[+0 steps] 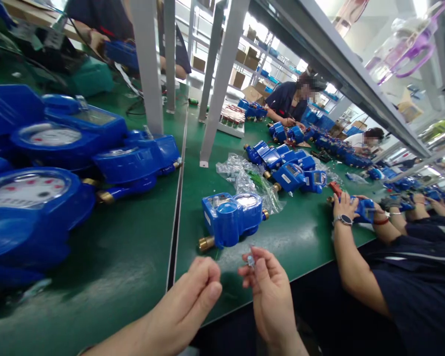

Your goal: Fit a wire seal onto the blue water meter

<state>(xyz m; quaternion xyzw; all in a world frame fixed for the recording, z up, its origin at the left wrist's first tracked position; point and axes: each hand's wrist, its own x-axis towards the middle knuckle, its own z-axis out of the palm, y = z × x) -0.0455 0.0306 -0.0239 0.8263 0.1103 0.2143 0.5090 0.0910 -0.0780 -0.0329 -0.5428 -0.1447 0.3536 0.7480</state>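
Observation:
A blue meter with brass ends (228, 222) lies on the green table (133, 247), just beyond my hands. My right hand (269, 287) pinches a small clear part (250, 261) between thumb and fingers. To its left, my left hand (198, 294) is closed, thumb against curled fingers; whatever it may hold is hidden. Neither hand touches the meter.
Large blue meters (33, 193) crowd the left side. More blue meters (289, 173) and crumpled plastic bags (237, 173) lie farther back. Grey metal posts (220, 84) rise from the table. At right, a co-worker's hands (346, 207) hold a blue meter. Other people sit beyond.

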